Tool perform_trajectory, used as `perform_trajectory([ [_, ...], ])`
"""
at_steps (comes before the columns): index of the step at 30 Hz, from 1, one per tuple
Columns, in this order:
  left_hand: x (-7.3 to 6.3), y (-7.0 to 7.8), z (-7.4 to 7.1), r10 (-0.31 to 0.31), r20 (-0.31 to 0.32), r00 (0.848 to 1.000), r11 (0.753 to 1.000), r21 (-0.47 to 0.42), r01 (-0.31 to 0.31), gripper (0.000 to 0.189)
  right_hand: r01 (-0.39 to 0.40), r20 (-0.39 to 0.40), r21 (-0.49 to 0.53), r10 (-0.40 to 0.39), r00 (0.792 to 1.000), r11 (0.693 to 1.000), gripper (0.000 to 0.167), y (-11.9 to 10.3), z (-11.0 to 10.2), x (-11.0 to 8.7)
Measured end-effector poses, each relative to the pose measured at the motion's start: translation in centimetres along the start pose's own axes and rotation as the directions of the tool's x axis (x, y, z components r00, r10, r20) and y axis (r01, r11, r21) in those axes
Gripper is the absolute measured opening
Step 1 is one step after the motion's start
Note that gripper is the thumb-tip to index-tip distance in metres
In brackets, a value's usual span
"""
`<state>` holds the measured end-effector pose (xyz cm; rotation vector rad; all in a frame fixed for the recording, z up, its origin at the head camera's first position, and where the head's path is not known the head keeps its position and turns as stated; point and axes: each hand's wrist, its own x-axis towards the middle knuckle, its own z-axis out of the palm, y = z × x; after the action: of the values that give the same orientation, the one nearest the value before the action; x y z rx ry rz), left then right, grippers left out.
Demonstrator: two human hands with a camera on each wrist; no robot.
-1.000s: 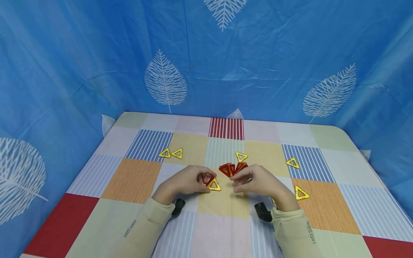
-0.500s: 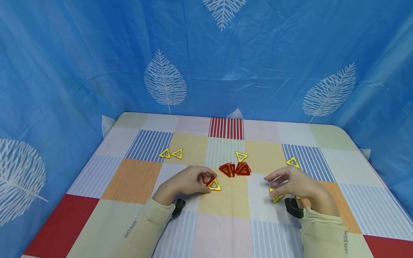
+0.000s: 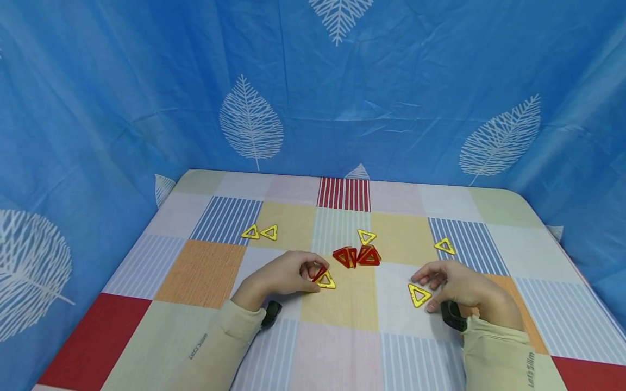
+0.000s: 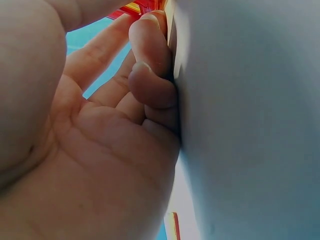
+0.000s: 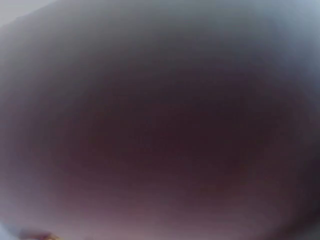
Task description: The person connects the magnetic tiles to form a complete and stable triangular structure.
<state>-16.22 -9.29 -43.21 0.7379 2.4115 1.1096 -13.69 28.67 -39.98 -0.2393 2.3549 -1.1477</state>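
Note:
In the head view my left hand [image 3: 283,274] pinches a red triangular tile [image 3: 320,273], which leans tilted against a yellow triangle tile [image 3: 326,286] on the cloth. The left wrist view catches a piece of shiny red and yellow plastic [image 4: 134,8] at the fingertips. My right hand [image 3: 462,285] hovers with loosely bent fingers at a second yellow triangle tile [image 3: 413,296], which lies flat between fingertips and thumb, not visibly gripped. The right wrist view is dark and blurred. Two red triangle clusters [image 3: 369,255] stand side by side between the hands.
A yellow triangle [image 3: 367,233] lies behind the red clusters. Two more, a left one [image 3: 251,237] and its neighbour [image 3: 275,233], lie at the back left. Another yellow triangle [image 3: 444,250] is beyond my right hand. A blue leaf-print curtain [image 3: 342,108] surrounds the table.
My right hand has left the red clusters and moved right to the yellow triangle, covering another tile there. The left hand has stayed in place with its red tile.

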Motion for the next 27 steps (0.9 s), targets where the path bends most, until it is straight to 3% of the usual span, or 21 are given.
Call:
perform_trajectory([
  [11, 0.0, 0.14, 0.0, 0.0, 0.001, 1.0, 1.0, 0.001, 0.0, 0.042, -0.012, -0.034, -0.048, 0.011, 0.999, 0.999, 0.036, 0.31, 0.38, 0.2],
  [18, -0.05, 0.14, -0.01, -0.007, 0.001, 1.0, 1.0, -0.002, 0.007, 0.042, -0.024, -0.051, -0.057, 0.021, 0.998, 0.998, 0.033, 0.24, 0.49, 0.24],
  [27, 0.03, 0.0, 0.04, -0.009, -0.003, 1.0, 1.0, 0.0, 0.009, 0.042, 0.017, -0.03, -0.085, -0.019, 0.999, 0.996, 0.031, 0.12, 0.15, 0.32],
])
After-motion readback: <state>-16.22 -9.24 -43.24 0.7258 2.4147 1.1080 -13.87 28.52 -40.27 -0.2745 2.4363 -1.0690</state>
